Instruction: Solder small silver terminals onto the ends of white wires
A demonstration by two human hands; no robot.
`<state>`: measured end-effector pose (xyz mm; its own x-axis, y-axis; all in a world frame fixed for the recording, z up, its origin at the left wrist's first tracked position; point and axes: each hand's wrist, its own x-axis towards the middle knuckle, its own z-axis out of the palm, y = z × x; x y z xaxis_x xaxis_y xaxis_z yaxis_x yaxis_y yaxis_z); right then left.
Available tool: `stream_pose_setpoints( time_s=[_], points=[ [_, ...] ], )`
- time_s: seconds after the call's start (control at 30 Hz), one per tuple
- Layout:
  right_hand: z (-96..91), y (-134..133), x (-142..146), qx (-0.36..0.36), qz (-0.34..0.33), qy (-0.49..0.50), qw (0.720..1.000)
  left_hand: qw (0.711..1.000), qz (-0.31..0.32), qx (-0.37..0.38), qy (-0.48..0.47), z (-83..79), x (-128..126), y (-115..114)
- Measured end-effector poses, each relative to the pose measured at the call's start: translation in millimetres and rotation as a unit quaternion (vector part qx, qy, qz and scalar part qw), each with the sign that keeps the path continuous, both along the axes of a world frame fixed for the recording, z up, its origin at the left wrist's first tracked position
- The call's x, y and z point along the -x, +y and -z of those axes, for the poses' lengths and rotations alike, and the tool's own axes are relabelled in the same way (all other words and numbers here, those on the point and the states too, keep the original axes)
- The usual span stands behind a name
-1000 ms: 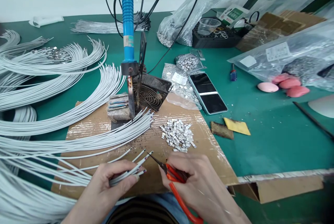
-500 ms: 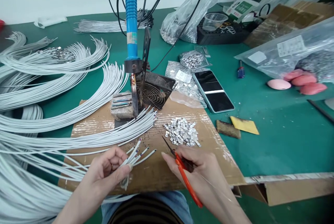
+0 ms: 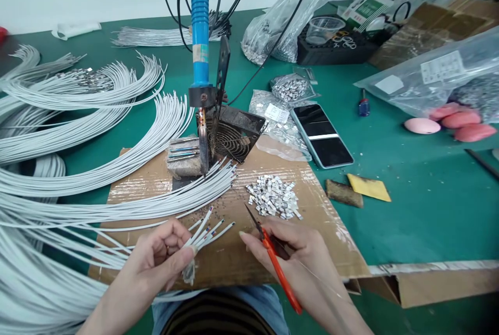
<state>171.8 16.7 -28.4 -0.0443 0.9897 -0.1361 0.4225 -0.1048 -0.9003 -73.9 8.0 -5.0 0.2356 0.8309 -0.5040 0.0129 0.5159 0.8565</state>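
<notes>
A: Reference point: the pile of metal pieces (image 3: 274, 197), on the cardboard sheet (image 3: 312, 194). Left hand?

B: Left hand (image 3: 161, 254): near side of the pile and well to its left. Thumb and fingers pinched together on a bunch of white cables (image 3: 203, 235). Cable ends fan out past the thumb toward the pile; several tips show dark or coloured marks.

A: Right hand?

B: Right hand (image 3: 298, 252): just on the near side of the pile, fingers curled round the orange-handled scissors (image 3: 276, 266). Scissor point angled away and left, near the pile's near left edge. Blades parted or together: cannot tell.

A: Scissors against held cables?

B: Apart; cardboard shows between them.

A: Surroundings?

B: Left of the pile, a sheaf of cables (image 3: 175, 204), laid roughly parallel. Beyond the pile, leftward: a blue-handled tool (image 3: 200, 28), upright, point down, black fan (image 3: 234, 140) beside it. Beyond and right: phone (image 3: 322, 134), flat. Right of the pile: yellow pad (image 3: 369, 188) and brown pad (image 3: 343, 193), side by side.
</notes>
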Motion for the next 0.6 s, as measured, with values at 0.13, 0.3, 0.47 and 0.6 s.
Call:
stream_pose_setpoints(
  time_s=[0.13,0.3,0.47,0.6],
  points=[
    [-8.8,1.9,6.9,0.013,0.012,0.053,0.998,1.0,-0.007,0.001,0.008,-3.1,-2.8,0.5],
    [-15.6,2.2,14.9,0.02,0.039,0.102,0.994,1.0,0.008,-0.003,0.008,2.0,-1.7,1.1],
    [-18.4,1.9,18.2,0.046,0.047,0.138,0.988,1.0,0.009,-0.01,0.016,2.6,0.5,-0.5],
    [-18.4,1.8,15.9,0.04,0.074,0.13,0.988,1.0,0.005,-0.01,0.015,-1.1,0.1,2.2]
  ],
)
